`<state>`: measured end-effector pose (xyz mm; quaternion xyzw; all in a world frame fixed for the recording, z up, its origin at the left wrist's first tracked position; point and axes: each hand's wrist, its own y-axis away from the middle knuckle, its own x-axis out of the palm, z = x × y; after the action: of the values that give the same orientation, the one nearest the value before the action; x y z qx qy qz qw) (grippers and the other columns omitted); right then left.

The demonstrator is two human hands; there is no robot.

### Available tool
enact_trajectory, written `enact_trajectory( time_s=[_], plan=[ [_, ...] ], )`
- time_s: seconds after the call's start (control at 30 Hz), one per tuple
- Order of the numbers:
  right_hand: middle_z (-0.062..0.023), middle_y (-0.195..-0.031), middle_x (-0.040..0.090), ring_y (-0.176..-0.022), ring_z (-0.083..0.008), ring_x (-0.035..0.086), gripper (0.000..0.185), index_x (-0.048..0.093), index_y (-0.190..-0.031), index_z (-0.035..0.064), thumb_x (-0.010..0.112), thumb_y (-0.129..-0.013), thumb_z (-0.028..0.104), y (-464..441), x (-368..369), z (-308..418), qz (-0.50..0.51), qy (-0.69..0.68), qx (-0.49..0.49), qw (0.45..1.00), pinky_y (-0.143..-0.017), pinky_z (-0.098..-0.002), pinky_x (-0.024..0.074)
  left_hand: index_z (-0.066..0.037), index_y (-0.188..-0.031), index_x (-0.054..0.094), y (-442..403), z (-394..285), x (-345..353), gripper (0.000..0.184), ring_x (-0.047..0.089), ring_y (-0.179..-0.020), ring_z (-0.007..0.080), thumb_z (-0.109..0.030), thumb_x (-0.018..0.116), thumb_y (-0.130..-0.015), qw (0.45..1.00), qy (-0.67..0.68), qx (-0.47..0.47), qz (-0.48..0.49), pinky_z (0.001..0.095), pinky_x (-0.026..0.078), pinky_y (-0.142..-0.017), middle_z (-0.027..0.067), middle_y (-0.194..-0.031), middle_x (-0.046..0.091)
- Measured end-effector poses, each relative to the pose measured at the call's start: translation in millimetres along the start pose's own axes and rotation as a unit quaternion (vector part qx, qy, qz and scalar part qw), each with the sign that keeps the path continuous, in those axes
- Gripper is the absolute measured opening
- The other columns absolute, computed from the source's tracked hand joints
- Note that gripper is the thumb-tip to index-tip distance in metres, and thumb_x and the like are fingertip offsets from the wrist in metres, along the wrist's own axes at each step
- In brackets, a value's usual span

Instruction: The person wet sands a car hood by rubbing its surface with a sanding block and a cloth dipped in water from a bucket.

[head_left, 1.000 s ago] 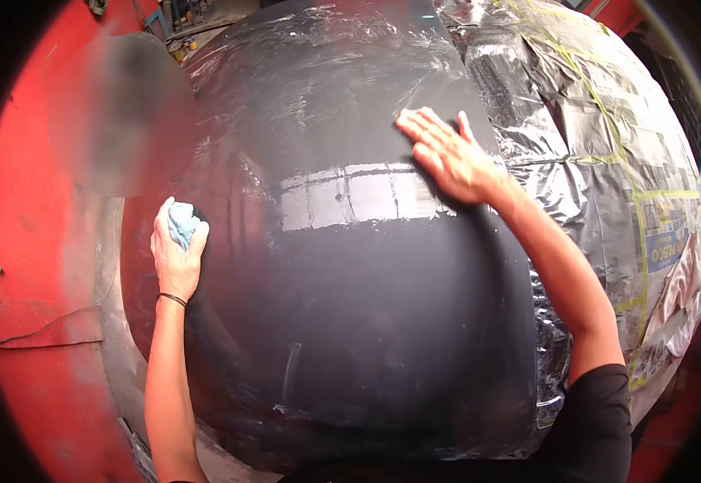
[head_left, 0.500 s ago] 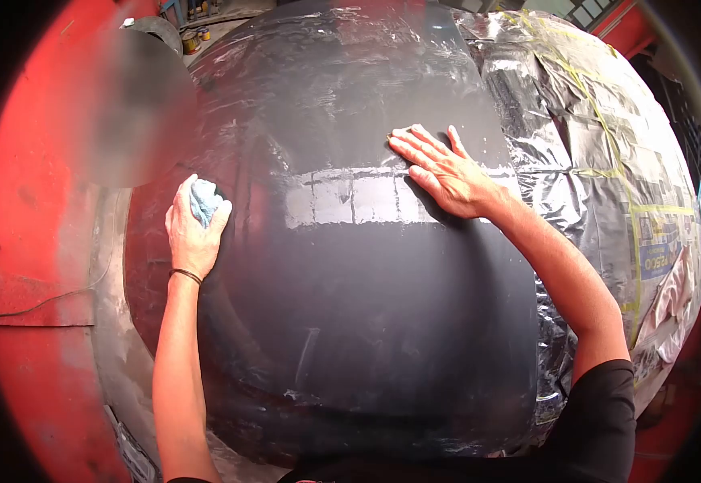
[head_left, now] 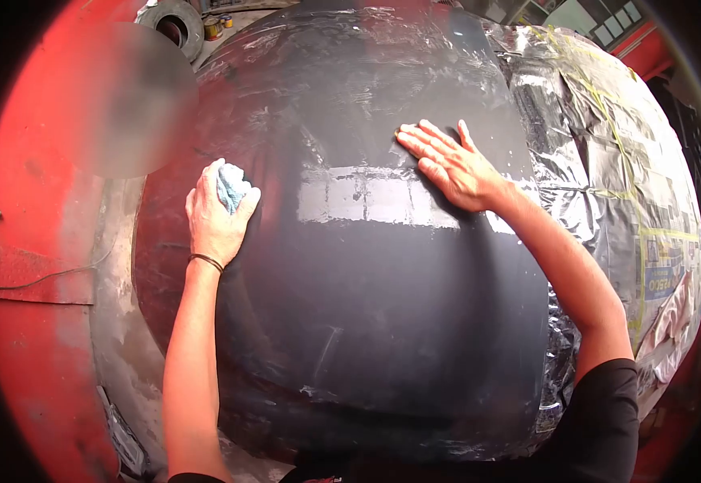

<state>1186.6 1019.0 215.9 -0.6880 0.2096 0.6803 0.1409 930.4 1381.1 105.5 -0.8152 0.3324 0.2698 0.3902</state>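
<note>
A wide, dark grey car panel [head_left: 383, 298], curved and wet-looking, fills the middle of the view. On its left part, my left hand [head_left: 215, 213] is closed around a crumpled light-blue cloth [head_left: 231, 187]. Further right, my right hand [head_left: 455, 169] lies flat on the panel with its fingers stretched out. A tiny yellowish edge shows at those fingertips; what lies under the palm, if anything, is hidden. Just below the right hand, a bright reflection crosses the wet surface.
Plastic sheeting [head_left: 592, 169] with yellow tape covers the area right of the panel. At the back left are a tyre [head_left: 175, 30] and small cans [head_left: 213, 29]. Red flooring [head_left: 28, 193] with a thin cable runs along the left side.
My left hand, still holding the cloth, has shifted slightly right and up. My right hand stays flat in about the same spot on the panel. The whole view has moved a little.
</note>
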Motion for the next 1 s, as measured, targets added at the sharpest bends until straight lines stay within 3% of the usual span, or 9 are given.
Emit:
enact_trajectory(
  time_s=[0.07,0.17,0.2,0.47,0.53,0.63,0.73,0.87,1.0],
  plan=[
    [-0.0006,-0.185,0.027,-0.172,-0.0274,0.019,0.06,0.03,-0.177,0.0259,0.025,-0.121,0.045,-42.8,-4.4,-36.0,0.002,0.005,0.043,0.999,-0.134,-0.0737,0.007,-0.011,-0.158,0.048,0.0,0.5,-1.3,0.08,0.062,-0.135,0.0358,-0.049,0.081,-0.096,1.0,0.0,-0.005,0.009,0.0561,0.036,-0.123,0.014,-0.142,0.067],
    [0.004,-0.186,0.026,-0.172,-0.0248,0.021,0.059,0.032,-0.177,0.0246,0.026,-0.121,0.043,-122.1,15.8,-99.2,-0.044,0.009,0.134,0.99,-0.124,-0.088,0.0133,-0.011,-0.158,0.049,0.2,2.0,-4.3,0.08,0.063,-0.135,0.0356,-0.048,0.081,-0.096,1.0,0.021,-0.009,0.019,0.0544,0.036,-0.124,0.0133,-0.142,0.068],
    [0.0029,-0.185,0.027,-0.172,-0.0263,0.022,0.059,0.033,-0.176,0.0237,0.027,-0.121,0.045,-129.0,15.8,-89.6,-0.044,0.045,0.157,0.986,-0.126,-0.0857,0.0143,-0.01,-0.158,0.049,5.0,4.4,-5.1,0.08,0.063,-0.135,0.036,-0.048,0.081,-0.096,1.0,0.004,-0.016,0.015,0.0541,0.036,-0.124,0.0135,-0.142,0.069],
    [-0.0045,-0.185,0.026,-0.173,-0.0292,0.016,0.064,0.028,-0.178,0.022,0.021,-0.121,0.049,95.8,-2.6,-10.2,0.024,-0.022,0.097,0.995,-0.134,-0.0721,0.0021,-0.008,-0.159,0.049,1.1,2.7,-1.0,0.08,0.062,-0.131,0.0389,-0.048,0.081,-0.098,1.0,0.022,-0.011,0.009,0.0535,0.039,-0.121,0.0155,-0.141,0.07],
    [-0.0037,-0.186,0.025,-0.173,-0.0288,0.016,0.064,0.027,-0.179,0.0227,0.021,-0.121,0.05,70.7,6.1,-58.5,-0.009,-0.008,0.147,0.989,-0.133,-0.0743,0.0031,-0.009,-0.157,0.051,1.0,-1.9,-3.4,0.073,0.064,-0.13,0.0394,-0.046,0.08,-0.101,0.999,0.038,-0.003,0.013,0.0517,0.047,-0.114,0.0186,-0.139,0.07],
    [0.0035,-0.188,0.018,-0.173,-0.0228,0.014,0.065,0.023,-0.179,0.0277,0.02,-0.12,0.054,-2.7,3.7,-166.9,-0.017,-0.034,0.308,0.951,-0.131,-0.0796,0.0057,-0.009,-0.158,0.051,3.9,0.3,-2.7,0.072,0.065,-0.129,0.0382,-0.044,0.079,-0.103,0.999,0.044,-0.012,0.022,0.0505,0.048,-0.113,0.0185,-0.139,0.069],
    [0.0026,-0.188,0.018,-0.174,-0.0232,0.012,0.066,0.024,-0.179,0.0265,0.022,-0.119,0.055,4.5,7.3,-168.3,-0.013,-0.034,0.3,0.953,-0.131,-0.0783,0.0047,-0.009,-0.159,0.05,3.9,1.2,-2.9,0.073,0.063,-0.132,0.0381,-0.044,0.08,-0.102,0.998,0.049,-0.022,0.029,0.0507,0.046,-0.116,0.0179,-0.141,0.069],
    [-0.001,-0.187,0.02,-0.173,-0.0268,0.014,0.066,0.026,-0.179,0.0233,0.023,-0.12,0.052,110.7,8.3,-97.9,-0.016,-0.036,0.215,0.976,-0.134,-0.0722,0.0041,-0.008,-0.161,0.048,4.6,-7.8,-3.2,0.076,0.059,-0.139,0.0397,-0.044,0.08,-0.101,0.996,0.063,-0.049,0.025,0.0517,0.043,-0.121,0.0175,-0.146,0.066],
    [-0.0012,-0.187,0.021,-0.173,-0.0275,0.014,0.065,0.027,-0.178,0.0233,0.023,-0.121,0.052,67.4,8.1,-148.5,-0.017,-0.006,0.219,0.976,-0.133,-0.0743,0.0044,-0.007,-0.161,0.048,5.2,-7.3,0.9,0.076,0.059,-0.138,0.0384,-0.044,0.079,-0.103,0.995,0.079,-0.05,0.028,0.0501,0.043,-0.121,0.0172,-0.146,0.066]
  ],
)
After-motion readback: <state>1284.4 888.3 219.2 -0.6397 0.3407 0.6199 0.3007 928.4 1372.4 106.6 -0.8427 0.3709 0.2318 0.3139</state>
